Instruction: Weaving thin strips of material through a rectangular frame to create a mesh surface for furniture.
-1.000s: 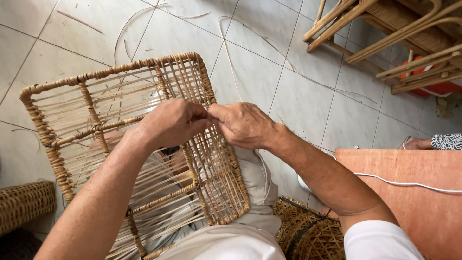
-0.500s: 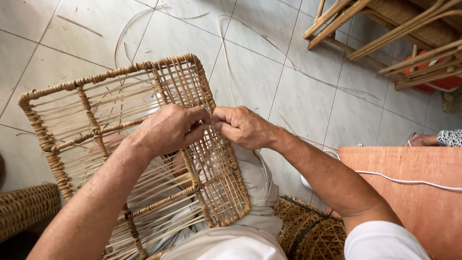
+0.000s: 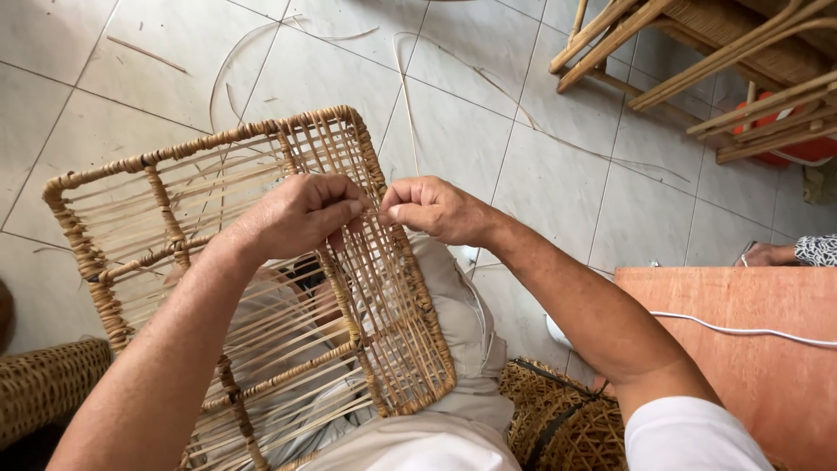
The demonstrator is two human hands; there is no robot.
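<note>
A big rattan frame (image 3: pixel 235 288) lies across the person's lap, tilted, with its far edge up toward the tiled floor (image 3: pixel 540 131). Its long side runs from near the person's belly up and away to the left. Thin cane strips cross it, and the right edge is woven tight. The left hand (image 3: pixel 301 214) sits on top of the frame near its far right corner, fingers curled shut and pinching a thin strip. The right hand (image 3: pixel 432 209) is just beside it at the frame's right edge, fingers also curled and pinching there. The two hands almost touch. Loose cane strips (image 3: pixel 410 96) lie on the floor. Wooden chair frames (image 3: pixel 697 61) stand far off. An orange board (image 3: pixel 741 349) with a white cord (image 3: pixel 741 330) is at the right.
</note>
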